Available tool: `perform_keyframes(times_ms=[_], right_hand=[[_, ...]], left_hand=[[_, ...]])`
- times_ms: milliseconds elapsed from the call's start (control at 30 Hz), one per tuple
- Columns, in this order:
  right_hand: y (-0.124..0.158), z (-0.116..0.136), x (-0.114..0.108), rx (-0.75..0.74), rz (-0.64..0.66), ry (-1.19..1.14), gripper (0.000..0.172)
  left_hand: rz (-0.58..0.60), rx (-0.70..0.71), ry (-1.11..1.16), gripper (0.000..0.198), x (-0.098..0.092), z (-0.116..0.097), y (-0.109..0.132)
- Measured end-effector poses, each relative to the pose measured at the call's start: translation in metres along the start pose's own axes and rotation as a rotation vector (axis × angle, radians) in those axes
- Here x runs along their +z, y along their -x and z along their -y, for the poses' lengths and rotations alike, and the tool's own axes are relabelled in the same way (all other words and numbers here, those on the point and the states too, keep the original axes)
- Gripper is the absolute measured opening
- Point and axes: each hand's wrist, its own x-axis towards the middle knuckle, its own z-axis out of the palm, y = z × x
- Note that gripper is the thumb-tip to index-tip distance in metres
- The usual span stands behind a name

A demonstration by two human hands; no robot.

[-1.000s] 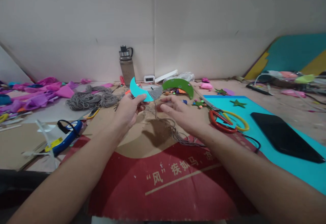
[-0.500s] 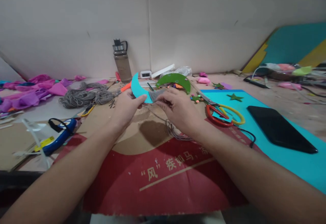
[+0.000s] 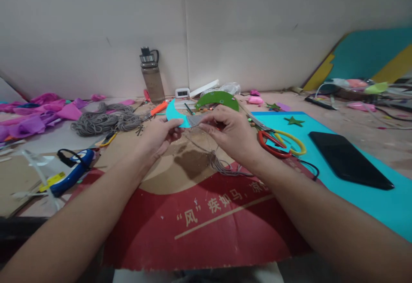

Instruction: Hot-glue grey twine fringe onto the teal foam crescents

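Evidently light work: left hand (image 3: 162, 136) closed on a turquoise crescent (image 3: 175, 113), thumb on its face, fingers curled beneath. Right hand (image 3: 230, 132) nearly shut, thumb and forefinger pinching at the grey yarn (image 3: 194, 121) wound round the crescent's right part. Piece held clear of the cardboard sheet (image 3: 219, 240), between the desk's near and far edges.

Handling, my judgement: thin, flexible, easily creased at the points; yarn soft, turns liable to slide toward the narrowing tip. Best hold: flat faces, just beside the wrapping.

Farther out: loose yarn (image 3: 222, 167) on the cardboard; green crescent (image 3: 219, 98) toward the desk's far edge.

Unclear: left fingertips mostly behind the piece; wrapped tip covered by the right hand; strand's path to the loose yarn not traceable; forearms hide parts of the desk's near edge.
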Motion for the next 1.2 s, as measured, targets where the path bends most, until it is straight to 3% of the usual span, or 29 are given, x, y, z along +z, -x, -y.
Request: perform_keyframes(times_ms=[133, 500, 633, 1200], right_hand=[[0.002, 0.003, 0.0, -0.004, 0.02, 0.011, 0.005], [0.005, 0.0, 0.002, -0.068, 0.002, 0.077, 0.009], [0.005, 0.002, 0.002, -0.067, -0.005, 0.09, 0.008], [0.0, -0.001, -0.002, 0.008, -0.058, 0.061, 0.005]], left_hand=[[-0.038, -0.093, 0.096, 0.014, -0.001, -0.005, -0.001], [-0.069, -0.176, 0.116, 0.014, 0.0, -0.008, -0.001], [-0.076, -0.114, 0.067, 0.013, 0.001, -0.005, -0.001], [0.125, 0.219, -0.276, 0.02, 0.005, 0.009, 0.008]])
